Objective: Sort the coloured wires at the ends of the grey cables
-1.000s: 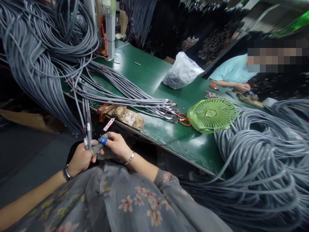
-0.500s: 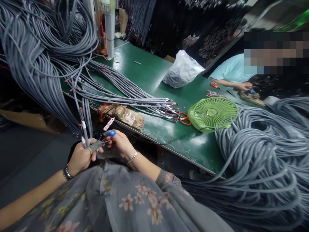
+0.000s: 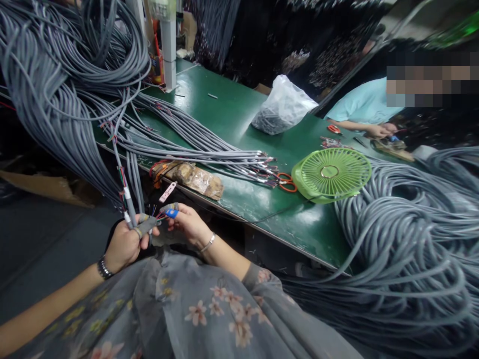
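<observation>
My left hand point(image 3: 125, 244) is closed around the ends of a few grey cables point(image 3: 129, 199) that hang down from the big bundle at the left. Thin coloured wires point(image 3: 159, 215) stick out of one cable end between my hands. My right hand point(image 3: 187, 224) pinches those wires with taped fingertips, one wrapped in blue tape point(image 3: 172, 213). Both hands sit just below the front edge of the green table point(image 3: 232, 114), over my lap.
A bundle of cut grey cables point(image 3: 209, 149) lies across the table, orange scissors point(image 3: 286, 182) at its end. A green fan point(image 3: 331, 174), a clear plastic bag point(image 3: 282, 107) and a taped brown block point(image 3: 194, 179) rest there. Another person works at the far right. Large grey cable coils point(image 3: 404, 259) fill the right side.
My right hand has pulled slightly away from my left, baring the coloured wires between them. My left hand keeps its hold on the cables.
</observation>
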Demonstrator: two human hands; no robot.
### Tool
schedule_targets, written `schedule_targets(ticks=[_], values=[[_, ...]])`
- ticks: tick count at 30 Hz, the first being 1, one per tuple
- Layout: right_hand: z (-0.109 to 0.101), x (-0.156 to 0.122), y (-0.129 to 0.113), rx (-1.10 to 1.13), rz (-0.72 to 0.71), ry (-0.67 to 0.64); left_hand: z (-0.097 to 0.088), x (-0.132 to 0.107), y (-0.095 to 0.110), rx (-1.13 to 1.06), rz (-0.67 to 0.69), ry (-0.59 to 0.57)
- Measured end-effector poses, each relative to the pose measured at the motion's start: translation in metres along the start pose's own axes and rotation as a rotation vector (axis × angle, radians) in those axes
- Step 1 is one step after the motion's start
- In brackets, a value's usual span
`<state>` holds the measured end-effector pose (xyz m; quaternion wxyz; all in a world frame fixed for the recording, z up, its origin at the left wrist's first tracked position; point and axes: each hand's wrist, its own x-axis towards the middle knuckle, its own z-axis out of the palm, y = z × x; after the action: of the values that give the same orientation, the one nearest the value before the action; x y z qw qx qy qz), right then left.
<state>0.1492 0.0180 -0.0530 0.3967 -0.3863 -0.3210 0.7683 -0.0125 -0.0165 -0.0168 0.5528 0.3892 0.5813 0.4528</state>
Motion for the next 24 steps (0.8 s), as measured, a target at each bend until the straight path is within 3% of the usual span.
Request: schedule_targets(ticks=[8, 11, 16, 24], values=[[-0.008, 0.01, -0.002, 0.137, 0.001, 0.064, -0.005, 0.001, 0.005, -0.064, -0.021, -0.031], [-0.009, 0.019, -0.011, 0.132, 0.012, 0.098, -0.009, 0.007, 0.011, -0.099, -0.056, -0.12], [0.002, 0.034, -0.023, 0.116, -0.003, 0.037, -0.011, 0.019, 0.02, -0.128, -0.116, -0.309], [0.011, 0.037, -0.005, 0.128, -0.235, 0.217, -0.012, 0.027, 0.016, -0.135, -0.15, -0.405]])
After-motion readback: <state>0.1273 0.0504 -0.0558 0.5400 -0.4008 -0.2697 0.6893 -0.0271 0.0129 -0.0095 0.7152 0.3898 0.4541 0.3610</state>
